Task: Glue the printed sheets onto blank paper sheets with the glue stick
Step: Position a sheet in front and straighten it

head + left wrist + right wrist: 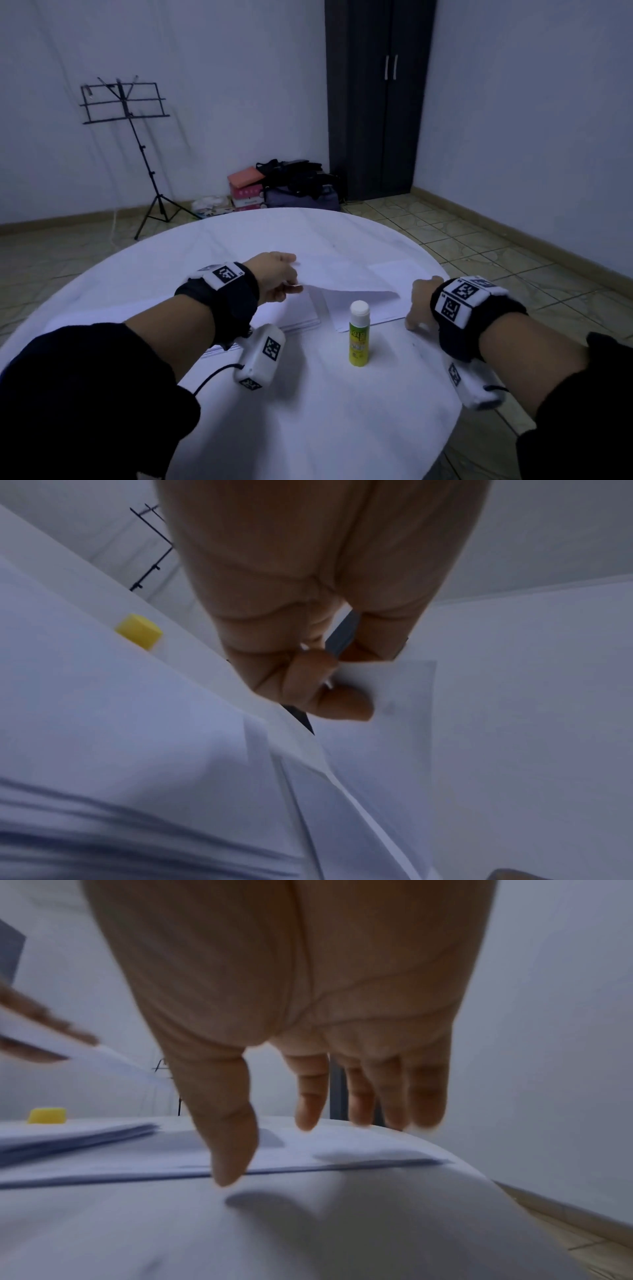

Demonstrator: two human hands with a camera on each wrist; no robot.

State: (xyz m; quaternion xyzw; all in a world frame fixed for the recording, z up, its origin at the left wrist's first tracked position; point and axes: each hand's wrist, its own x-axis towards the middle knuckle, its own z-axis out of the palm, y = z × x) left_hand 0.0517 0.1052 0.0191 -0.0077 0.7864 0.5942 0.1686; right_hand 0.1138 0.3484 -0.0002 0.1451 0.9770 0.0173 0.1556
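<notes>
White paper is all that shows so far: the left hand (278, 276) has one sheet (346, 277) in a pinch grip, thumb under and fingers over, lifted off the bench (308, 394) above two low stacks. One stack (301, 317) lies below the left hand, the other (383, 308) to the right, just behind the glue stick (359, 333). The glue stick stands upright between the hands, white end up, untouched. The right hand (420, 305) is released, fingers straight and spread, hovering over the right stack's near corner. Judging by this, gluing has hardly begun; no glued pair is visible. Dim light and blur hide any print, so I cannot tell printed from blank.
</notes>
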